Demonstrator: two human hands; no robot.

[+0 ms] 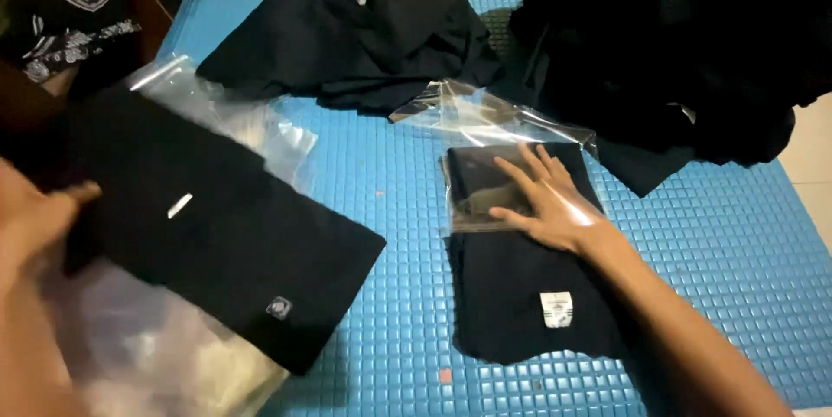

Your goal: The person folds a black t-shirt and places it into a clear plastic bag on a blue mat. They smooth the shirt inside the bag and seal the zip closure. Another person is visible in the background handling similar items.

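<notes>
Right hand [544,200], centre-right of frame: fingers spread flat, palm down, pressing on a clear plastic bag [485,176] that is partly drawn over the top of a folded black garment [520,296]. The garment runs from under the hand toward the lower edge, a white label showing below the wrist. The bag's open mouth flares above the fingertips.

Left hand [35,213], left edge, blurred: thumb and fingers pinching the near end of a second folded black garment [217,235], which stretches from the hand toward lower centre. Crumpled clear bags [156,356] lie under it.

All on a blue gridded mat [728,244]. More black garments [364,27] are piled along the top.
</notes>
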